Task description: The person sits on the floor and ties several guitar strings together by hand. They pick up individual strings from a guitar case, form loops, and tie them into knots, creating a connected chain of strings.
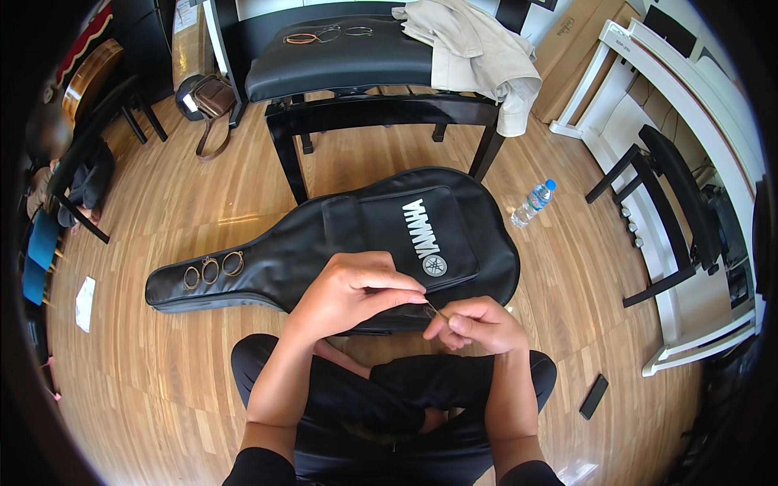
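Note:
My left hand [356, 293] pinches a thin wire-like string [438, 311] between thumb and forefinger, above the near edge of a black padded guitar bag [348, 231]. Just right of it and slightly lower, my right hand [478, 324] has its fingers closed on the same string, whose finer details are too small to make out. Three coiled strings [210, 271] lie on the bag's narrow neck at the left. My crossed legs [267, 364] in dark trousers are below my hands.
A black bench [340, 69] holds coils [312, 37] and a beige jacket [470, 57]. A bottle [531, 206] stands right of the bag; a phone [594, 397] and paper [84, 304] lie on the floor. A white keyboard stand [600, 146] is right; another person [85, 186] sits far left.

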`<action>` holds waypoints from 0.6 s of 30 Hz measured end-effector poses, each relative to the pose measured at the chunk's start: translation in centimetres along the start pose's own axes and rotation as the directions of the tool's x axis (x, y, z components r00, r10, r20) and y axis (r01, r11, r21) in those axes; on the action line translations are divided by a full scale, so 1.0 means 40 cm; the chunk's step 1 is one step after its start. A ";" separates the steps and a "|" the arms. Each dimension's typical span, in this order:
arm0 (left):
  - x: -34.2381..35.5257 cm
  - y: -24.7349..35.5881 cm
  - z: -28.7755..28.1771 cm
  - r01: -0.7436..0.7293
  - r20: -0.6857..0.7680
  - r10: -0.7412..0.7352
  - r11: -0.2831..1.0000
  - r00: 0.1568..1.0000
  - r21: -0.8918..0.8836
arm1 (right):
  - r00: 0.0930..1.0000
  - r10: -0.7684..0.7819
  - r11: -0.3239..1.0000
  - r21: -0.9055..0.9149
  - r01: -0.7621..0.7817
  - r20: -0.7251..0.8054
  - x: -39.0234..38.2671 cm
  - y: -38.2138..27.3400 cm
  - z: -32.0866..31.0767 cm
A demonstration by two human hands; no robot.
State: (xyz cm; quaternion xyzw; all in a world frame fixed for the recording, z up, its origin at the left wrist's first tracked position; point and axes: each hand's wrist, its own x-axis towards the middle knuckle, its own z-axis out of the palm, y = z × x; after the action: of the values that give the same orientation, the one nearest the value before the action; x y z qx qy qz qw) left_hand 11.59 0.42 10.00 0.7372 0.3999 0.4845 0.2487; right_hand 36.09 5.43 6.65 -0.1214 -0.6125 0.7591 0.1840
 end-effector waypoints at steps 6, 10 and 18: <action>0.008 -0.066 0.081 0.044 -0.079 -0.075 0.939 0.994 -0.342 | 0.951 -0.232 0.953 0.241 0.181 0.203 0.014 0.020 -0.008; 0.007 -0.084 0.147 0.184 -0.059 -0.213 0.930 0.975 -0.318 | 0.885 -0.456 0.780 0.437 0.448 -0.092 0.033 0.045 0.011; -0.026 -0.078 0.213 0.098 0.084 -0.105 0.991 0.991 0.089 | 0.626 -0.567 0.824 -0.386 0.416 -0.535 0.065 0.026 0.053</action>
State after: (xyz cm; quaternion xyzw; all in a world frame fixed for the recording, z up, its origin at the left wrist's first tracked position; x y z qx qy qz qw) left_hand 18.06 1.47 3.63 0.7466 0.4458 0.4205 0.2590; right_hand 32.75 4.47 6.21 -0.2146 -0.6057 0.5188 0.5639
